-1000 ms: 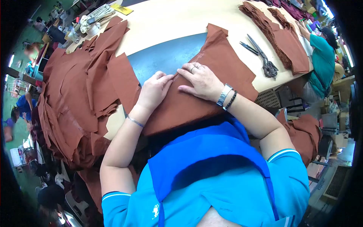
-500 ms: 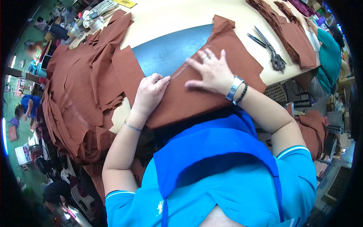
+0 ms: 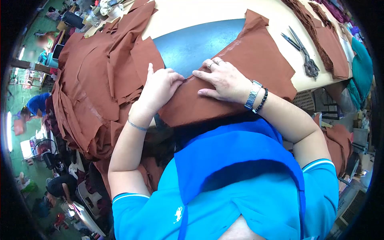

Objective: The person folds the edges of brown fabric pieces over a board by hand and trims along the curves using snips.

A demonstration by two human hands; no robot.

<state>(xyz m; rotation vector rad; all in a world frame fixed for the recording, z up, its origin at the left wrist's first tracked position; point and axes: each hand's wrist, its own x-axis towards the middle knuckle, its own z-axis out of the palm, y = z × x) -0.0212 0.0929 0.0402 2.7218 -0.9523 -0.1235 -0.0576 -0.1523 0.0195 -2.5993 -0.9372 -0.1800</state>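
A reddish-brown fabric piece (image 3: 256, 68) lies over a dark, glossy board (image 3: 196, 42) on the table in front of me. My left hand (image 3: 162, 86) pinches the fabric's upper edge between thumb and fingers, where it meets the board. Just to the right, my right hand (image 3: 228, 82) rests on the same piece, fingers apart and fingertips at the edge, thumb stretched towards the left. A pale, wrinkled line runs along this edge beyond my right fingers. The fabric's near side hangs at the table front, by my blue apron (image 3: 244, 156).
Large scissors (image 3: 308, 60) and small black snips (image 3: 291, 41) lie on the pale table (image 3: 276, 34) at right. A heap of brown fabric (image 3: 86, 88) covers the left side. More folded fabric (image 3: 330, 48) lies far right, near a person in teal (image 3: 361, 66).
My right hand has come down onto the fabric edge, close to my left hand. The left hand keeps its pinch. The whole view has shifted slightly.
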